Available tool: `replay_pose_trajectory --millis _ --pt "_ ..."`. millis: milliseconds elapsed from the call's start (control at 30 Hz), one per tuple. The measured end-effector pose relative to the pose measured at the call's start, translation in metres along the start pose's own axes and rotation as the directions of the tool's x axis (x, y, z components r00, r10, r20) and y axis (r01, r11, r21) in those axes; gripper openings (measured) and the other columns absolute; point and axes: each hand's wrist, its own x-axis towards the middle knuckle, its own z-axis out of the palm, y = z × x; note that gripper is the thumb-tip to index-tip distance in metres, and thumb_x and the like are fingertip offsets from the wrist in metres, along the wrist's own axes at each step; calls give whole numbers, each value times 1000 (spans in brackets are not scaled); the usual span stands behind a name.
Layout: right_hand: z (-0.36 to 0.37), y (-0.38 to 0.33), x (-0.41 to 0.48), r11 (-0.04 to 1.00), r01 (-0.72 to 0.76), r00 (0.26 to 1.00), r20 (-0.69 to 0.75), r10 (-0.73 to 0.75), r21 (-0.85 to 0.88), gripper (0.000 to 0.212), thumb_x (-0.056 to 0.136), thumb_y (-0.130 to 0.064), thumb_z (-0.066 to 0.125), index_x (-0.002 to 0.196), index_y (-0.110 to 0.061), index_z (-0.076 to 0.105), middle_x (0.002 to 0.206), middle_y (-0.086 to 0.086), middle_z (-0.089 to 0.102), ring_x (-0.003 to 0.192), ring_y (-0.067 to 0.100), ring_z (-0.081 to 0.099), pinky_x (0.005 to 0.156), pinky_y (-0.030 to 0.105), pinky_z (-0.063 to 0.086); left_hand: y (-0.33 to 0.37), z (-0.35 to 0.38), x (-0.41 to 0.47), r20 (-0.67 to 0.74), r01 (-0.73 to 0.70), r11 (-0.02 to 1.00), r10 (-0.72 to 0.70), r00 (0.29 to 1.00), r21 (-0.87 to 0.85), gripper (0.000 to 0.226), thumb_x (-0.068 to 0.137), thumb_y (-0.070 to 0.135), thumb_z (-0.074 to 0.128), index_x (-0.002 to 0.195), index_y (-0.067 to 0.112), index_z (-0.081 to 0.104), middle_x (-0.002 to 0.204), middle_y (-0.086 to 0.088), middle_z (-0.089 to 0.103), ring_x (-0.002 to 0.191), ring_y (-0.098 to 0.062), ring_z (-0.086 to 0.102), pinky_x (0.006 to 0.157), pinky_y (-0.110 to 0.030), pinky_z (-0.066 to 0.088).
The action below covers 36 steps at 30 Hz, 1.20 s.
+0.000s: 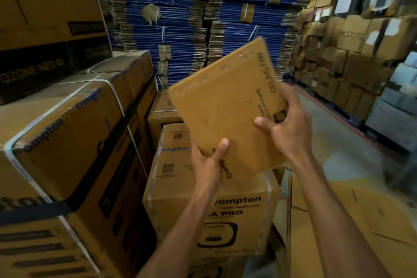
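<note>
While our left hand point(206, 160) and right hand point(286, 124) grip the tilted ceiling-fan carton point(225, 101), we should level it.

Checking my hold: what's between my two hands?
The carton, seen in the head view: left hand holds its lower edge, right hand grips its right edge.

That flat tan cardboard carton point(225, 106) is sporting black lettering along its edges. Behind it, stacks of flattened blue cardboard point(176, 18) are showing brown ends. Left of it, a brown box point(67, 142) is wearing white straps and blue logos.
</note>
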Motion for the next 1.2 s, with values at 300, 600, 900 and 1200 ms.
replay_pose_trajectory --millis 300,600,900,1200 --pt "58 -8 -11 800 461 843 471 -260 -383 84 84 -22 79 154 -37 34 158 -7 40 147 17 33 119 36 6 -70 -6 -33 -60 515 807 -552 832 -290 49 95 8 68 139 24 54 129 -2 69 114 -18 64 102 -40 50" --pt "76 32 -67 710 565 794 512 -329 -420 84 68 -14 85 146 -18 52 149 1 53 142 22 42 121 39 23 -73 -47 -36 -46 838 508 -850 525 198 13 96 22 68 102 14 60 91 -10 69 82 -21 68 78 -32 61" --pt "70 23 -73 785 513 810 497 -310 -346 53 86 -25 72 137 -15 59 143 3 59 139 26 46 114 42 33 51 -39 -4 211 -221 503 77 974 835 15 91 22 65 79 23 73 72 11 70 67 -4 64 61 -17 51" --pt "81 -11 -34 825 259 910 414 -34 -502 34 96 -30 57 128 -24 66 137 1 60 118 27 53 98 42 41 24 -16 99 475 -471 68 -189 859 879 35 102 23 48 134 11 58 135 -13 59 121 -33 56 102 -45 46"
